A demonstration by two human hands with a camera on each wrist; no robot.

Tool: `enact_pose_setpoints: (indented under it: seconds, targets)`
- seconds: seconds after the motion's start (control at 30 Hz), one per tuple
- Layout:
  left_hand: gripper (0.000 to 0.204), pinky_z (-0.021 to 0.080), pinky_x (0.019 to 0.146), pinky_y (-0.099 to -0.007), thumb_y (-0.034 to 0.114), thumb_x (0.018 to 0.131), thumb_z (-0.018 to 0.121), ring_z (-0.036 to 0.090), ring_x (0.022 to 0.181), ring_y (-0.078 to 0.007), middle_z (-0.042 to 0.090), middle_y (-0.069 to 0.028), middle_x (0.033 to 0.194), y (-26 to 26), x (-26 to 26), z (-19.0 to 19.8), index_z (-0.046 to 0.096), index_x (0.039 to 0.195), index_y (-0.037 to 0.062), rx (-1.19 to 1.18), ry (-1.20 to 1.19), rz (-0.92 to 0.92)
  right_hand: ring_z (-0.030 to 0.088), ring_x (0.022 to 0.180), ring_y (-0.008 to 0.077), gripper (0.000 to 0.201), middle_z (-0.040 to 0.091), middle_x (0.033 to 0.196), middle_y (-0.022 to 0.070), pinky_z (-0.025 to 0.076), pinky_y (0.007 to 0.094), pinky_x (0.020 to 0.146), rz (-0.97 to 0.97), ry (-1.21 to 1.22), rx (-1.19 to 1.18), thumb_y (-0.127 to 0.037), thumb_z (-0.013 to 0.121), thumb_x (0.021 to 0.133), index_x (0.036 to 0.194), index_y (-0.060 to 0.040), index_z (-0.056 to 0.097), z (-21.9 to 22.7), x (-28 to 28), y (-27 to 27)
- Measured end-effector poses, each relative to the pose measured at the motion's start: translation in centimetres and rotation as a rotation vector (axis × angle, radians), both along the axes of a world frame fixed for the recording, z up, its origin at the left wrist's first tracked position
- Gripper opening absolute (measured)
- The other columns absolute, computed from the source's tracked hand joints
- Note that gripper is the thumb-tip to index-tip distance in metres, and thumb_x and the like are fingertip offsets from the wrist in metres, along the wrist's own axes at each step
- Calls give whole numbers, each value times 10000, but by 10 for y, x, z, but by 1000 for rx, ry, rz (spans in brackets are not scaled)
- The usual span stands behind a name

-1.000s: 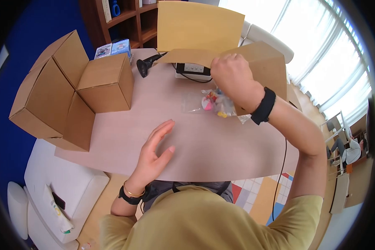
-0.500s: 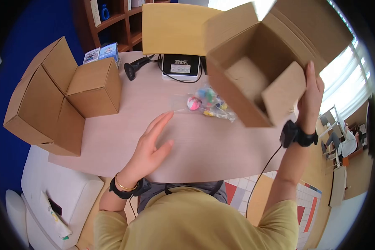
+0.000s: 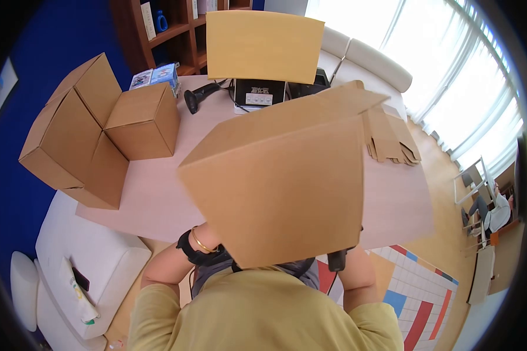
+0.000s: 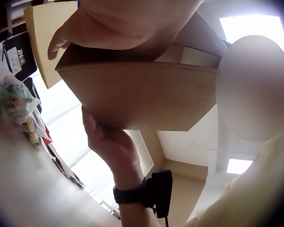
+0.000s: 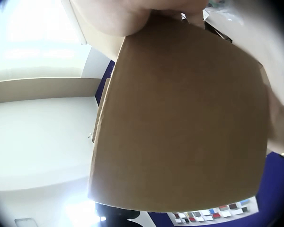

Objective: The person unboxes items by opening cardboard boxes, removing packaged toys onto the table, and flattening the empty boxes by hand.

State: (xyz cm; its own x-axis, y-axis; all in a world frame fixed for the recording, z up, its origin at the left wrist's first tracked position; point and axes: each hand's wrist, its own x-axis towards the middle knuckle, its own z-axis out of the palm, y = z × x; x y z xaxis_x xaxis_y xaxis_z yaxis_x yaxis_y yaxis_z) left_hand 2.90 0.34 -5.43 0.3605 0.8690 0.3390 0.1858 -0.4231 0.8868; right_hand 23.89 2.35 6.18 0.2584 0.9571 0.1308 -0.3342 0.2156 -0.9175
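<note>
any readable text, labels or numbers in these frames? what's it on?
Small black-and-white desk device: white characters on its dark panel, too small to read; the left wrist view shows them blurred too.
Blue printed packets by the shelf: print too small to read.
Large brown cardboard box held in both hands: no print visible.
Nothing legible anywhere.

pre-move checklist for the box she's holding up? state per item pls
1. Left hand grips cardboard box: ok.
2. Right hand supports the box from below: ok.
3. Box is lifted off the table: ok.
4. Bag of toys lies on the table, outside the box: ok.
5. Box flaps open or folded: cannot tell, the opening faces away in every view.
6. Table space under the box: cannot tell, the box hides it in the head view.
</note>
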Motion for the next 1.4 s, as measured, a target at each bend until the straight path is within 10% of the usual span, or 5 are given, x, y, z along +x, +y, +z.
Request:
enact_pose_setpoints:
  seconds: [0.37,0.63,0.9,1.07,1.4]
  targets:
    - [693,400,942,-330,-68,764,407,485,1126,-355,352,-221,1391,-31,20,44,207,1425,-12,317,192,-267,564,820,138,413,606,938,71,474,279,675,62,346,-56,-402,486,946,1050,-13,579,-10,65,-21]
    - [804,452,896,-368,-59,775,457,538,1089,-373,330,-268,1401,-29,31,67,28,1453,-5,368,252,25,573,859,147,427,605,986,82,484,282,696,90,599,-101,-404,484,945,1090,-9,563,-32,59,-54]
    - [552,405,973,-343,130,836,592,514,1175,-273,499,-124,1331,-12,0,55,413,1351,41,16,205,2,581,893,155,443,605,1027,93,493,286,715,127,822,-142,-406,483,945,1125,-6,548,-58,69,-61]
    - [407,447,861,-324,65,825,538,577,955,-211,626,-128,1087,0,3,74,489,1218,-29,210,298,-37,578,1025,287,557,559,1180,149,465,418,895,201,-122,67,-381,598,877,1261,-4,452,-131,133,-59]
    - [363,457,753,-292,-25,740,418,549,804,-209,606,-117,937,-8,-14,91,562,1074,-39,-455,-7,-190,574,1031,291,585,554,1190,150,454,424,908,226,13,153,-383,621,857,1268,-5,445,-153,154,-69]
